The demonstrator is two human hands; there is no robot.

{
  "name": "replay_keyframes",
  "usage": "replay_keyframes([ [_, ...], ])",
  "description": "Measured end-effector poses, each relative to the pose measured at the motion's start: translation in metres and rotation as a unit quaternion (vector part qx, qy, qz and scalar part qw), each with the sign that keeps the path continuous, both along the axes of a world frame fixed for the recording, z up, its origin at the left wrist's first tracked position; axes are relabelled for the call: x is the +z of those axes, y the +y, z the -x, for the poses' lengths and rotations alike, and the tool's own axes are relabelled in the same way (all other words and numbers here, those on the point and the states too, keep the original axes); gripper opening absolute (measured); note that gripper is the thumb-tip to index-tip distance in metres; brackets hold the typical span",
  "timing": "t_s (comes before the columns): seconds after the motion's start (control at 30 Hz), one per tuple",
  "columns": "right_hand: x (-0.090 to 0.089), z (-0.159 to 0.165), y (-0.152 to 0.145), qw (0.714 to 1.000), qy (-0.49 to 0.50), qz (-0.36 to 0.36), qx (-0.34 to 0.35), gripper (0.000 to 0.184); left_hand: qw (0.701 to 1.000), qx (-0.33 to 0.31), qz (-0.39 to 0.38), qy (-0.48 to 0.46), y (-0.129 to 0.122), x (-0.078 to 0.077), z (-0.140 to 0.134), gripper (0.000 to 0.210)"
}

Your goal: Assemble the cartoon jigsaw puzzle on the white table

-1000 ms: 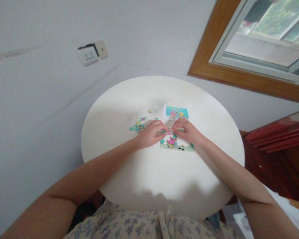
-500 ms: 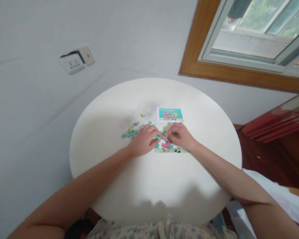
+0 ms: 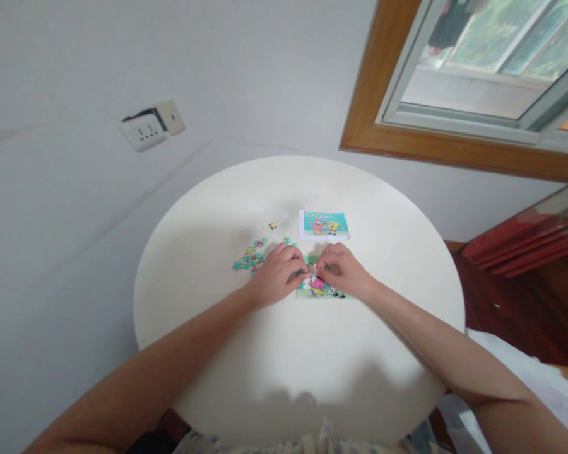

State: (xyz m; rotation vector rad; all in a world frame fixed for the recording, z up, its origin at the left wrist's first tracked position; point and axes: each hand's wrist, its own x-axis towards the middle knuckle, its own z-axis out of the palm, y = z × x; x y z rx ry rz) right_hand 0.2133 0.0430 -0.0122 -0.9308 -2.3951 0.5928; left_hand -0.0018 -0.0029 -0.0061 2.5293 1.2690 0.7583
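Observation:
A partly filled jigsaw puzzle [image 3: 318,291] lies on the round white table, showing a pink cartoon figure and a green border, with white gaps. From the left, my left hand [image 3: 279,272] reaches over it, thumb and fingers closed at its upper middle. My right hand [image 3: 343,270] comes in from the right, its fingers curled and closed at nearly the same spot. Whatever sits between the fingertips is too small and covered to make out. Loose jigsaw pieces [image 3: 250,259] are heaped left of my left hand, partly hidden by it.
Behind the puzzle lies a picture box or card [image 3: 325,225] with the cartoon figures. A single yellowish piece [image 3: 272,225] sits apart, farther back on the white table [image 3: 208,208]. A wall socket [image 3: 143,131] and a wood-framed window [image 3: 360,129] are beyond the table.
My left fingertips have closed in toward my right fingertips over the puzzle's upper part, covering the teal patch seen there before. The whole view has shifted slightly.

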Motion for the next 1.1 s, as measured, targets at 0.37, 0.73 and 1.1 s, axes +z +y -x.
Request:
replay_keyframes([
  [0.37, 0.004, -0.003, 0.002, 0.999, -0.02, -0.02, 0.026, 0.014, 1.0, -0.006, 0.0, -0.007, 0.001, 0.001, 0.0, 0.008],
  [0.73, 0.003, -0.011, 0.013, 1.0, 0.017, -0.017, 0.014, 0.027, 1.0, -0.008, 0.018, -0.008, 0.001, -0.002, 0.0, 0.008],
  [1.1, 0.007, -0.01, 0.008, 0.998, 0.007, 0.001, 0.057, 0.024, 1.0, 0.001, 0.014, -0.019, 0.002, -0.005, 0.001, 0.009],
])
